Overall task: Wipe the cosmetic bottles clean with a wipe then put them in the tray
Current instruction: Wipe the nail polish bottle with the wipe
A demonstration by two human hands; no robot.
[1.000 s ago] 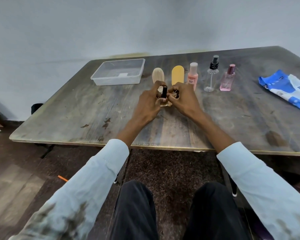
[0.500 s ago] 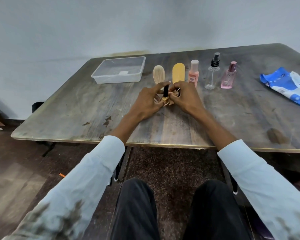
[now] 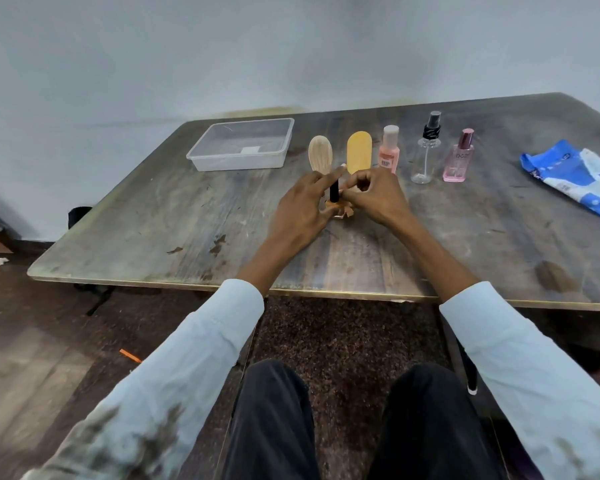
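A small amber bottle (image 3: 338,212) with a tall black cap stands upright on the table (image 3: 153,216) between my hands. My left hand (image 3: 300,211) holds its base from the left, index finger stretched out past the cap. My right hand (image 3: 376,197) is curled on the right side, fingertips pinching at the cap. No wipe shows in either hand. Behind stand a beige bottle (image 3: 320,154), a yellow bottle (image 3: 359,151), a pink bottle (image 3: 389,152), a clear spray bottle (image 3: 426,152) and a pink perfume bottle (image 3: 459,159). The clear plastic tray (image 3: 201,157) sits at the back left.
A blue and white wipes pack (image 3: 575,173) lies at the table's right edge. The table's front edge runs just above my knees. A wall rises right behind the table.
Both hands have stayed together around the small bottle. My left index finger has straightened out over the cap, and the bottle now sits lower, on the table.
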